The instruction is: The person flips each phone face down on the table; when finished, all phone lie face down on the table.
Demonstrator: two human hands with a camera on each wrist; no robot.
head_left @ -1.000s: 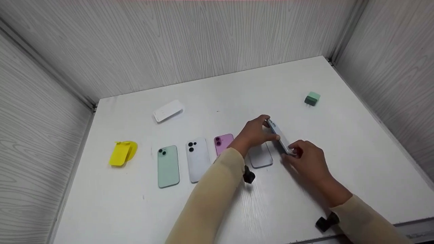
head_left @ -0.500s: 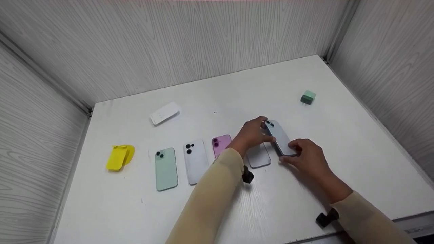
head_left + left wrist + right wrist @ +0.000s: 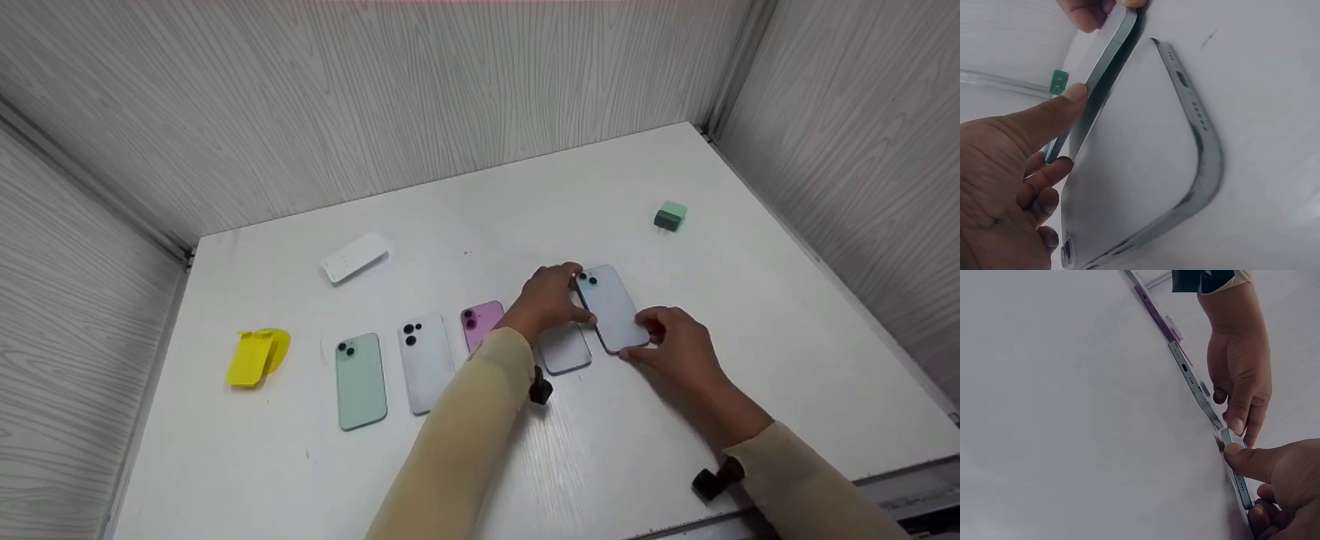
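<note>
A pale blue phone (image 3: 611,311) lies back up at the right end of a row of phones. My left hand (image 3: 547,304) grips its left long edge near the cameras, thumb along the side, as the left wrist view shows. At the lower right corner my right hand (image 3: 682,349) pinches the phone; its thumb (image 3: 1241,454) presses the bottom edge in the right wrist view. Close beside it on the left is a whitish phone (image 3: 566,351), half hidden under my left hand. A pink phone (image 3: 481,319) sits farther left, partly covered by my wrist.
Farther left lie a white phone (image 3: 427,367) and a mint green phone (image 3: 361,382). A yellow stand (image 3: 253,360) is at the left, a white flat stand-like piece (image 3: 356,257) behind. A green plug adapter (image 3: 669,216) lies at the back right. Walls enclose the white table (image 3: 225,465).
The pale blue phone has turned from standing on its long edge to lying almost flat, back upward. Both hands keep their hold on it. The head view has shifted slightly.
</note>
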